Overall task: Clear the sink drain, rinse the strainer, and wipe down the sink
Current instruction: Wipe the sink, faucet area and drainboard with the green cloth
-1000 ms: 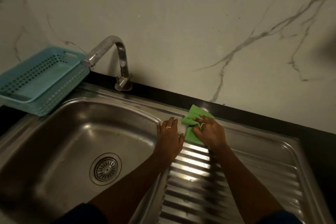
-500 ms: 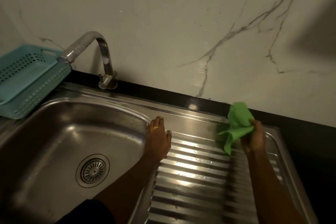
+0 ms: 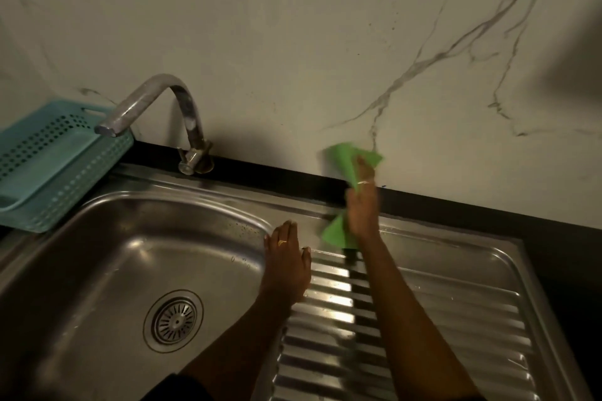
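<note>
The steel sink (image 3: pixel 97 254) fills the lower left, with the round strainer (image 3: pixel 174 321) seated in its drain. My left hand (image 3: pixel 286 264) lies flat, fingers apart, on the rim between the basin and the ribbed drainboard (image 3: pixel 439 319). My right hand (image 3: pixel 361 208) is raised above the drainboard's back edge, shut on a green cloth (image 3: pixel 345 166). One end of the cloth sticks up in front of the wall and the other end hangs below my palm. The cloth is blurred.
A curved steel tap (image 3: pixel 182 114) stands behind the basin. A turquoise perforated basket (image 3: pixel 49 159) sits on the counter at the far left. A black counter strip (image 3: pixel 488 221) and a marble-patterned wall run along the back.
My right hand first swept right across the drainboard with the cloth, then came back left and lifted it off the steel. My left hand has stayed on the rim.
</note>
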